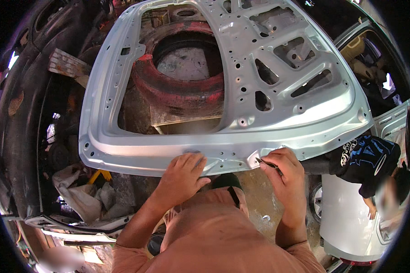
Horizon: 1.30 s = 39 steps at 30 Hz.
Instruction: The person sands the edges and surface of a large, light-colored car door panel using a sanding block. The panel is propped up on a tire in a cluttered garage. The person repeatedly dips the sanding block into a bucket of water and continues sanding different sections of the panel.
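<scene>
A silver-grey car door panel (168, 144), with a large window opening and several cut-outs, lies in front of me. My left hand (181, 176) rests on its near edge, fingers stretched over the metal and thumb apart. Closer to the panel's right end, my right hand (283, 175) pinches a thin dark pointed tool (272, 166), whose exact kind I cannot make out. The tool's tip is at a small hole in a raised spot of the near rim. Part of the tool is hidden by my fingers.
Beneath the panel, a red-stained tyre (180, 93) shows through the window opening. At right, another person in a black printed top (366, 157) is beside a white car (346, 214). A dark car body (32, 113) and a crumpled grey cloth (84, 195) are at left.
</scene>
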### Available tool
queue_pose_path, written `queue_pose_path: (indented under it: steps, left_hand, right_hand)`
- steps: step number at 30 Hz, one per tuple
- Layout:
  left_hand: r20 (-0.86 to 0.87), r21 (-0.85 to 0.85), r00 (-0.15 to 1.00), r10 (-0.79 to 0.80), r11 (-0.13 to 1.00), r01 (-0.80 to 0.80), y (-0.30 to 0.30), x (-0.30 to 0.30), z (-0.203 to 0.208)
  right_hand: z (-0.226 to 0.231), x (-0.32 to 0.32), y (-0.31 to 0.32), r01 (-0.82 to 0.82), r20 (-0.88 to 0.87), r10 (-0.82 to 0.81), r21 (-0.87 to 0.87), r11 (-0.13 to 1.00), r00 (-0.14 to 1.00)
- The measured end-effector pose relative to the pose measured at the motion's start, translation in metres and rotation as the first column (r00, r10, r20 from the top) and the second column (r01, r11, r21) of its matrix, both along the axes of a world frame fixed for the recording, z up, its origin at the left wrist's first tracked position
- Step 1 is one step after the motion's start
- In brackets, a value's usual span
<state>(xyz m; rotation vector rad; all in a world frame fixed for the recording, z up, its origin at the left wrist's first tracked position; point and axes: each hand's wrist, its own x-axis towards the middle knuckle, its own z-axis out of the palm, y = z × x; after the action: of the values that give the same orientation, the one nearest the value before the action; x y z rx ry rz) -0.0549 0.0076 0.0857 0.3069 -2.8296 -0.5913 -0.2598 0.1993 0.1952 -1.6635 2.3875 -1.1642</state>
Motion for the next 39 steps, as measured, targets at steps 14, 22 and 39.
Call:
queue_pose_path:
  steps: [14, 22, 39]
  left_hand:
    - [0.031, 0.130, 0.998, 0.063, 0.989, -0.066, -0.005, 0.006, -0.011]
    - [0.085, 0.067, 0.986, 0.144, 0.986, -0.150, -0.027, 0.042, -0.009]
    - [0.247, -0.154, 0.862, 0.442, 0.896, -0.416, -0.080, 0.125, 0.008]
  right_hand:
    - [-0.030, -0.002, -0.087, -0.349, -0.183, 0.424, 0.338, 0.874, 0.887]
    - [-0.055, 0.004, -0.111, -0.454, -0.144, 0.543, 0.398, 0.797, 0.828]
    - [-0.067, 0.019, -0.111, -0.446, -0.151, 0.560, 0.456, 0.771, 0.815]
